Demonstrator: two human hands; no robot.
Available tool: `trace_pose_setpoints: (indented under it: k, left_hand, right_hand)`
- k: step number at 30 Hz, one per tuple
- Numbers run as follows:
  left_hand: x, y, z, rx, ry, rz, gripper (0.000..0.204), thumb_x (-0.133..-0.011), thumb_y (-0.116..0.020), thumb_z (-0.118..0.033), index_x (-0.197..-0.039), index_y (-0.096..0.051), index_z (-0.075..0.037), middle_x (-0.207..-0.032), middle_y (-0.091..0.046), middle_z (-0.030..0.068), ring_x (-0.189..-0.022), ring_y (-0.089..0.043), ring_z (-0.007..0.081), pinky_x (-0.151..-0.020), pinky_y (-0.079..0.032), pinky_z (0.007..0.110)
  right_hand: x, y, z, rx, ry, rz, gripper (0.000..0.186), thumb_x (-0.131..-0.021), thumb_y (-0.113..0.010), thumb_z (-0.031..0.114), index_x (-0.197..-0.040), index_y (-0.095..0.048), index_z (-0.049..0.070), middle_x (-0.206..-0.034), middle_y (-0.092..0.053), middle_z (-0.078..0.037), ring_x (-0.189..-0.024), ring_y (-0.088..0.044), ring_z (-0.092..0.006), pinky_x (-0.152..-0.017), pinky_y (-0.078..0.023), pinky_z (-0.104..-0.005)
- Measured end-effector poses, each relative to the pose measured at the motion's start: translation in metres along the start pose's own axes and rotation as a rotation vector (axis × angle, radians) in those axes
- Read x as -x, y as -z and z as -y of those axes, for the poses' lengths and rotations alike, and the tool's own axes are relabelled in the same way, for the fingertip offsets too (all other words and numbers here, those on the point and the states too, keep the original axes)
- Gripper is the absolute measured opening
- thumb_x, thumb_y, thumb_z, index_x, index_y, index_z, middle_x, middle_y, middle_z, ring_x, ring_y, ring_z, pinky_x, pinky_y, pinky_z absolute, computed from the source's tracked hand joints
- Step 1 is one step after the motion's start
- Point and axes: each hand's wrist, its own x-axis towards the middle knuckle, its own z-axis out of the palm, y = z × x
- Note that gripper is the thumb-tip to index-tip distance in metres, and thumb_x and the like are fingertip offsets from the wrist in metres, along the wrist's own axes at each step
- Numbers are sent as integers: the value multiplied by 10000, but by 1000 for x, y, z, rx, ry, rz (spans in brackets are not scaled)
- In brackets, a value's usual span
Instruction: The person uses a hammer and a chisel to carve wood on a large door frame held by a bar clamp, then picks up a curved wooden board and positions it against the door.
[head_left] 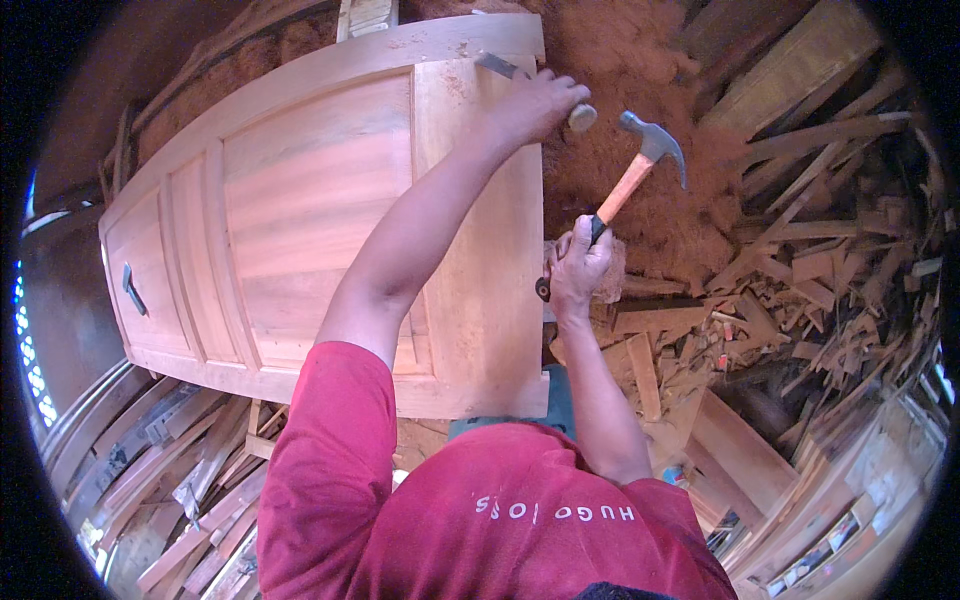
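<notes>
My left hand (545, 103) is wrapped round a chisel (495, 66) near the far right corner of a pale wooden panelled door (478, 230). The chisel's metal blade points left over the door's top rail, and the butt of its handle sticks out beyond my fist, past the door's right edge. In my right hand (578, 268), off that same edge, I grip a claw hammer (630, 185) by its dark-ended handle. Its grey head is up and to the right of the chisel butt, apart from it. Wood chips lie around the blade.
A small dark tool (133, 290) lies on the door's left panel. Reddish sawdust (640, 60) covers the ground beyond the right edge. Offcuts (800, 290) heap up at the right, and stacked boards (180, 430) stand at the lower left.
</notes>
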Motion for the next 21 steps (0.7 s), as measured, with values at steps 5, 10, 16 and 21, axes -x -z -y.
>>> trace_pose_setpoints:
  k: [5, 10, 16, 21]
  left_hand:
    - [16, 4, 6, 8, 41, -9, 421, -797, -673, -96, -1186, -552, -202, -1174, -601, 57, -1127, -584, 322, -868, -465, 539]
    - [35, 19, 43, -30, 137, -2, 400, -812, -648, -99, -1189, -571, -206, -1159, -610, 61, -1122, -588, 321, -890, -461, 519]
    - [38, 17, 39, -123, 132, -25, 382, -836, -630, -101, -1192, -596, -235, -1120, -637, 26, -1098, -615, 265, -869, -444, 509]
    - [41, 12, 39, -173, 116, -50, 350, -857, -607, -120, -1186, -600, -239, -1117, -636, 19, -1090, -621, 255, -843, -452, 486]
  right_hand:
    - [-4, 13, -9, 125, 47, 55, 246, -1022, -531, 325, -933, -432, 118, -573, -381, 50, -419, -369, -46, -344, -310, -226]
    - [-4, 23, -14, 186, 39, 60, 277, -1019, -536, 329, -890, -415, 114, -569, -411, 35, -414, -399, -53, -346, -354, -238]
    - [-8, 25, -22, 235, 74, 45, 268, -1016, -541, 327, -901, -415, 120, -569, -408, 35, -402, -395, -57, -337, -350, -235]
    - [-9, 27, -22, 263, 89, 68, 271, -1017, -537, 327, -900, -415, 115, -569, -408, 34, -403, -398, -59, -336, -349, -239]
